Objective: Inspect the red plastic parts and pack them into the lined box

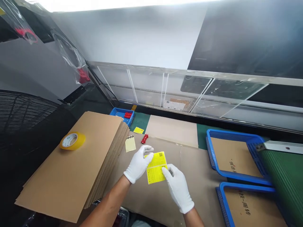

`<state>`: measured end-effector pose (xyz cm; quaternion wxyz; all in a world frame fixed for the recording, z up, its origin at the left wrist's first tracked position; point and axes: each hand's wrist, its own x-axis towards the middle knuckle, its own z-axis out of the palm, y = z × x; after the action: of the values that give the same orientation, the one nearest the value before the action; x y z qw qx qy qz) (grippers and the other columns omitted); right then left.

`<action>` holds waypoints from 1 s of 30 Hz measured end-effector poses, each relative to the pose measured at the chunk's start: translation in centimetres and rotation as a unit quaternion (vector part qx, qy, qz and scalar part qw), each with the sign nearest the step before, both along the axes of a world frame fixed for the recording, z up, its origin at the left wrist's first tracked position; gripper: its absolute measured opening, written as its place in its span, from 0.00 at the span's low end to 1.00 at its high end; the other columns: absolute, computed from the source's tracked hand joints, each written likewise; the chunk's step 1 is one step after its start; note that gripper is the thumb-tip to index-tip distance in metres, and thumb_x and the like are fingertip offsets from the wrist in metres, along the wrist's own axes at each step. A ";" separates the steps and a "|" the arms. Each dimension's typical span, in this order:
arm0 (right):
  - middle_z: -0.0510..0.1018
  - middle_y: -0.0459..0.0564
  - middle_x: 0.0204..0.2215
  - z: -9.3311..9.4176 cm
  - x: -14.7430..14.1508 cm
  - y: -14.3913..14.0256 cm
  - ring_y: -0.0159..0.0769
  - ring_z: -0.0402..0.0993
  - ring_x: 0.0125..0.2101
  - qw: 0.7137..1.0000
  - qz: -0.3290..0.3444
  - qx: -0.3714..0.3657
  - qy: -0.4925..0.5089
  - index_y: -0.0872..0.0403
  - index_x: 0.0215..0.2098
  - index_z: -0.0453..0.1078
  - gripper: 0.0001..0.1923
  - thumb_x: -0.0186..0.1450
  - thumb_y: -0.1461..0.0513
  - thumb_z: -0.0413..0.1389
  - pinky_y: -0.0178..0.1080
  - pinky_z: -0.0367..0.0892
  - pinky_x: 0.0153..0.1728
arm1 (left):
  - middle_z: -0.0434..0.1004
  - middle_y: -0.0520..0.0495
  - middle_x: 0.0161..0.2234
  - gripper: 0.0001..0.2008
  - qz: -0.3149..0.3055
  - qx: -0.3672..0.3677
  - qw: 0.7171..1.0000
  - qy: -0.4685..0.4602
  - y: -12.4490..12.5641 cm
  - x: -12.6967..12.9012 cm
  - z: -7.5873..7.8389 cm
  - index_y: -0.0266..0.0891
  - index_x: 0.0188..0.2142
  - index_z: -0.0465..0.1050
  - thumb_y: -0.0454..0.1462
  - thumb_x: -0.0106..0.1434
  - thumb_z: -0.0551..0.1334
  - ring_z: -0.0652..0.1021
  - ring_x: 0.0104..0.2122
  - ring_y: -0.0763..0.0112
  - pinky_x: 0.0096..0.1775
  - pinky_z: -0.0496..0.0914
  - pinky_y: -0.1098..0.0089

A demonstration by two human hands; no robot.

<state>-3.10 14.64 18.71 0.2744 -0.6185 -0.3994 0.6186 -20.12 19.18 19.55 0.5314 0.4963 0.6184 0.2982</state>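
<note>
Between my two white-gloved hands is a sheet of yellow labels (156, 171), printed with small text and a code in its upper corner. My left hand (139, 162) pinches its left edge, and my right hand (176, 186) grips the right edge. The sheet is held above the brown work surface (189, 176). Just beyond my left hand lies a small red part (144, 138). A pale yellow sheet with round black marks (130, 143) rests to the left of it, and a single yellow label (138, 130) lies farther back.
At left, a stack of cardboard sheets (78, 170) carries a roll of tape (74, 141). A small blue bin (118, 111) with red parts stands behind it. Two blue baskets (214, 157) lined with cardboard sit at right, beside a green ribbed conveyor belt (286, 176).
</note>
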 end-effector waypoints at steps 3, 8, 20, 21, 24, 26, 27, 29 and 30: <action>0.70 0.42 0.25 2.2 1.3 -0.6 0.28 0.60 0.28 0.989 0.113 0.041 -0.087 0.54 0.26 0.64 0.16 0.63 0.51 0.49 0.33 0.55 0.32 | 0.67 0.40 0.60 0.30 -0.161 0.055 0.981 0.090 -0.3 0.2 3.1 0.38 0.59 0.66 0.41 0.57 0.61 0.68 0.58 0.56 0.59 0.60 0.59; 0.67 0.41 0.24 6.2 2.6 -1.1 0.26 0.58 0.28 0.974 0.174 0.082 -0.119 0.54 0.25 0.61 0.14 0.64 0.54 0.47 0.33 0.52 0.32 | 0.80 0.50 0.33 0.09 -0.293 0.022 0.952 0.088 -0.1 1.1 7.3 0.38 0.34 0.78 0.38 0.58 0.60 0.77 0.34 0.68 0.38 0.68 0.71; 0.67 0.41 0.23 8.0 3.1 -1.3 0.24 0.57 0.26 0.965 0.207 0.093 -0.134 0.55 0.23 0.61 0.14 0.63 0.56 0.49 0.32 0.50 0.29 | 0.74 0.51 0.26 0.12 -0.296 0.076 0.946 0.109 -2.2 2.4 7.6 0.35 0.25 0.72 0.40 0.60 0.59 0.72 0.27 0.73 0.30 0.61 0.74; 0.66 0.41 0.22 8.0 3.1 -1.4 0.24 0.56 0.25 0.963 0.210 0.093 -0.141 0.55 0.23 0.60 0.14 0.63 0.56 0.49 0.32 0.49 0.28 | 0.74 0.51 0.26 0.12 -0.302 0.076 0.943 0.114 -2.3 2.5 7.5 0.35 0.25 0.72 0.40 0.60 0.58 0.72 0.27 0.73 0.30 0.61 0.74; 0.65 0.41 0.21 7.8 3.3 -1.4 0.24 0.55 0.25 0.962 0.223 0.087 -0.133 0.55 0.22 0.60 0.13 0.61 0.57 0.50 0.32 0.48 0.28 | 0.73 0.51 0.26 0.13 -0.326 0.081 0.933 0.127 -2.7 2.6 7.1 0.35 0.25 0.72 0.41 0.61 0.56 0.70 0.27 0.73 0.30 0.59 0.73; 0.64 0.41 0.20 7.5 3.5 -1.6 0.24 0.56 0.25 0.967 0.218 0.076 -0.107 0.56 0.21 0.61 0.11 0.59 0.58 0.51 0.32 0.48 0.28 | 0.72 0.51 0.25 0.14 -0.342 0.087 0.928 0.122 -3.0 2.7 6.8 0.35 0.25 0.70 0.41 0.62 0.55 0.69 0.26 0.73 0.29 0.58 0.72; 0.63 0.41 0.20 7.5 3.5 -1.7 0.24 0.56 0.25 0.971 0.211 0.069 -0.091 0.56 0.21 0.62 0.11 0.58 0.59 0.52 0.32 0.48 0.28 | 0.71 0.51 0.25 0.14 -0.343 0.086 0.929 0.109 -3.2 2.7 6.6 0.35 0.24 0.69 0.41 0.62 0.55 0.68 0.26 0.73 0.30 0.58 0.72; 0.62 0.41 0.20 7.4 3.6 -2.0 0.24 0.55 0.25 0.977 0.195 0.060 -0.064 0.56 0.20 0.62 0.10 0.57 0.59 0.53 0.31 0.49 0.27 | 0.70 0.50 0.26 0.14 -0.330 0.071 0.939 0.065 -3.7 2.9 6.3 0.35 0.24 0.69 0.42 0.61 0.55 0.69 0.27 0.73 0.30 0.59 0.72; 0.61 0.41 0.19 7.4 3.7 -2.2 0.24 0.54 0.25 0.979 0.188 0.059 -0.053 0.56 0.20 0.62 0.11 0.56 0.59 0.53 0.31 0.49 0.27 | 0.70 0.50 0.26 0.14 -0.318 0.058 0.946 0.039 -4.1 3.0 6.1 0.35 0.24 0.69 0.42 0.60 0.55 0.68 0.28 0.72 0.31 0.60 0.72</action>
<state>0.56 12.44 26.16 0.1678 -0.5466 -0.5588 0.6007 -17.10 15.11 25.68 0.5445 0.7082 0.4304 0.1292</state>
